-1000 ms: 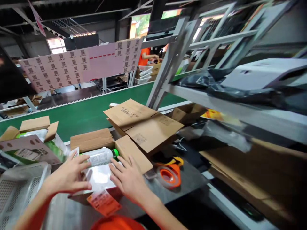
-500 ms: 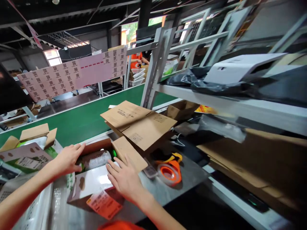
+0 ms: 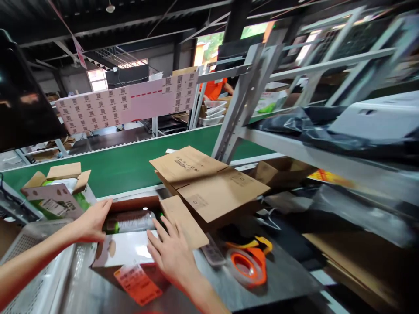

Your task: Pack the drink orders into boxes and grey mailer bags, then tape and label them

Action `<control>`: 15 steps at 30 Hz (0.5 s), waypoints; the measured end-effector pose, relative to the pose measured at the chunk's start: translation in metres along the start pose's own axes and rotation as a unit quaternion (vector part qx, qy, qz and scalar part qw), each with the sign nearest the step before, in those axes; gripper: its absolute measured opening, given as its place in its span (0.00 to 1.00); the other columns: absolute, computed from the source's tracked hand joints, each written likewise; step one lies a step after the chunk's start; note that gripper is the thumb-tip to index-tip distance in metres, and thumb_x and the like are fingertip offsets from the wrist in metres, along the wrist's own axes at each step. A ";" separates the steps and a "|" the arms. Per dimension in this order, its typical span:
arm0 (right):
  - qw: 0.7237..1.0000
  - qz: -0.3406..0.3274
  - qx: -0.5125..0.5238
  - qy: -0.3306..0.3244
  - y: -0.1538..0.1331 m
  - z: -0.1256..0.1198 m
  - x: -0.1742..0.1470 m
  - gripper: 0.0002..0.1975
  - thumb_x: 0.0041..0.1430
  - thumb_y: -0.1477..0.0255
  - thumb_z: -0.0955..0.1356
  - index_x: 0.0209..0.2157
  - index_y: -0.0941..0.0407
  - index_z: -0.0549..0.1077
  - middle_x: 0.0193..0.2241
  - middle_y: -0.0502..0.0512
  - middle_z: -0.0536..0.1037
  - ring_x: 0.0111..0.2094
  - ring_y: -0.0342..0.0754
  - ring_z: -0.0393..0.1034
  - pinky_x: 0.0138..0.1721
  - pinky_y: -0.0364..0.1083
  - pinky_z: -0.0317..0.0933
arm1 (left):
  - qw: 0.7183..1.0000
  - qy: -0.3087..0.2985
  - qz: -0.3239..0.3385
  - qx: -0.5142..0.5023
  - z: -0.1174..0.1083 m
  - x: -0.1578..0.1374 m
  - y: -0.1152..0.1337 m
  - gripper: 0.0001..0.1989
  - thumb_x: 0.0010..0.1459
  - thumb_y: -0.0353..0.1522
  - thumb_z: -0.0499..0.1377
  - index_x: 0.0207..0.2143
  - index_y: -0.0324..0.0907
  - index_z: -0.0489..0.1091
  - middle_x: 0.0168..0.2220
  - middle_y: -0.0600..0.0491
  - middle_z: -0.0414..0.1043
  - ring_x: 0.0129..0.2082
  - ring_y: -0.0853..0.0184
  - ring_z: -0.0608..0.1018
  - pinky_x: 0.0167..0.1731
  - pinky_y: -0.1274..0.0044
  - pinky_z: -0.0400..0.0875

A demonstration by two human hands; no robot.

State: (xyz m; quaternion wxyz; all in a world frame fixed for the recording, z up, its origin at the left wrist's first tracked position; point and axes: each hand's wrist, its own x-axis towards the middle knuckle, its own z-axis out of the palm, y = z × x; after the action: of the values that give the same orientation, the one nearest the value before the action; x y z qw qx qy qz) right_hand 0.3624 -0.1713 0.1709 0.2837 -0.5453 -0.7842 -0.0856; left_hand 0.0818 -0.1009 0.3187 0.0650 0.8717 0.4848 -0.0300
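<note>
— Where's the carton (image 3: 131,244) now?
— At the near edge of the workbench (image 3: 281,274), open, with a bottle (image 3: 131,221) lying inside.
— And the hands?
— The left hand (image 3: 91,220) rests flat on the carton's left flap, fingers loosely spread, gripping nothing. The right hand (image 3: 172,253) lies spread on the near white flap.
— How far along is it?
— Packed, I'd judge, but unsealed: the flaps stand open and the tape dispenser (image 3: 247,266) sits untouched to the right.

Open cardboard box (image 3: 131,244) holds a bottle (image 3: 131,221) lying sideways.
</note>
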 end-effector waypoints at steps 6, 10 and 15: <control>0.999 -0.020 0.009 0.038 -0.003 -0.011 0.001 0.14 0.72 0.59 0.67 0.51 0.45 0.82 0.76 0.54 0.57 0.75 0.73 0.49 0.69 0.76 0.52 | 0.995 0.024 0.006 -0.096 0.014 -0.011 -0.014 0.53 0.46 0.23 0.55 0.77 0.36 0.47 0.77 0.39 0.52 0.76 0.49 0.58 0.75 0.55 0.54; 0.997 -0.047 0.021 0.064 0.001 -0.010 0.001 0.13 0.71 0.60 0.68 0.48 0.47 0.83 0.76 0.52 0.58 0.75 0.73 0.48 0.69 0.76 0.52 | 0.984 0.042 0.002 -0.174 0.024 -0.027 -0.044 0.56 0.45 0.22 0.53 0.79 0.39 0.43 0.80 0.48 0.39 0.79 0.49 0.48 0.77 0.54 0.46; 0.996 -0.048 0.010 0.075 0.008 0.000 0.002 0.14 0.69 0.61 0.69 0.49 0.49 0.84 0.73 0.58 0.65 0.72 0.75 0.57 0.64 0.76 0.60 | 0.978 0.085 -0.048 -0.185 0.025 -0.032 -0.063 0.57 0.46 0.21 0.50 0.80 0.49 0.39 0.72 0.51 0.65 0.71 0.55 0.69 0.69 0.57 0.69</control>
State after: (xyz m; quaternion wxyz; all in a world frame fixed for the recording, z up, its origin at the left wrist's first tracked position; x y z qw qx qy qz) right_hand 0.3692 -0.1668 0.1702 0.3424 -0.4967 -0.7866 -0.1319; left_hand 0.0113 -0.0985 0.2924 0.1822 0.8195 0.5273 0.1310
